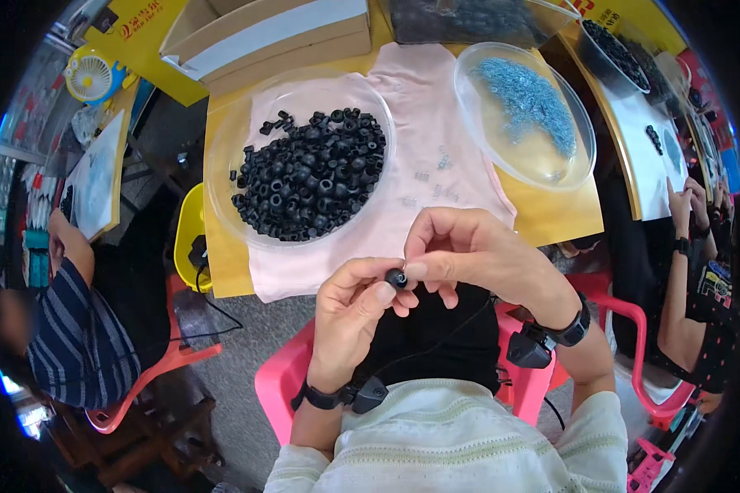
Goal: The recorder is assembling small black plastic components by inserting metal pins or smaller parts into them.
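Observation:
My left hand (345, 308) pinches a small round black plastic part (396, 279) with a hole, between thumb and fingertips. Right beside it, my right hand (477, 255) has thumb and index finger pressed together, close to the part's edge. Whatever those fingers hold is too small or hidden to name. Beyond my left hand stands a wide clear tub (225, 152) heaped with black parts (321, 177) of the same kind. Farther right, another clear tub (543, 171) holds many tiny bluish clear pieces (534, 99). Several clear pieces (444, 193) lie loose between the tubs.
A pale pink cloth (419, 90) covers part of the yellow table (571, 214). At the back are a cardboard box (292, 49) and a clear bin (477, 20). People work at tables on both sides. A yellow bucket (187, 238) stands left, below the table edge.

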{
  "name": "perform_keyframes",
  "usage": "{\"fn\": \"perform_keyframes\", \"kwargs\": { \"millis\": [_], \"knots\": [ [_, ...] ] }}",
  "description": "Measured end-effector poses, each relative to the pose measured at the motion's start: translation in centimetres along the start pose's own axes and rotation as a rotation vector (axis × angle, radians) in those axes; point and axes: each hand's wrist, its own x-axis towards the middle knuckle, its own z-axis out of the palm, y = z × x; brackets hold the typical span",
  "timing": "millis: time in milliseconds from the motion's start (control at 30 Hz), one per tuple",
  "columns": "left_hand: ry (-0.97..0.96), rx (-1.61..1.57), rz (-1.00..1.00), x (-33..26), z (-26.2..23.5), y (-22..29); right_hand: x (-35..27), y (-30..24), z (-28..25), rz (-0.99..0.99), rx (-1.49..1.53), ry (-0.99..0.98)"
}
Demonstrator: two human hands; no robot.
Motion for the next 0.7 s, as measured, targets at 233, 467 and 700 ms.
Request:
{"fn": "perform_keyframes", "kwargs": {
  "millis": [233,467,700],
  "knots": [
    [0.001,-0.067,-0.026,0.27,-0.21,0.00,-0.15,0.05,0.35,-0.090,-0.140,0.045],
    [0.005,-0.002,-0.024,0.19,0.20,0.14,-0.46,0.43,0.74,-0.113,-0.219,0.085],
    [0.001,0.095,-0.014,0.58,-0.29,-0.20,-0.67,0.39,0.88,-0.046,-0.323,0.112]
  ]
}}
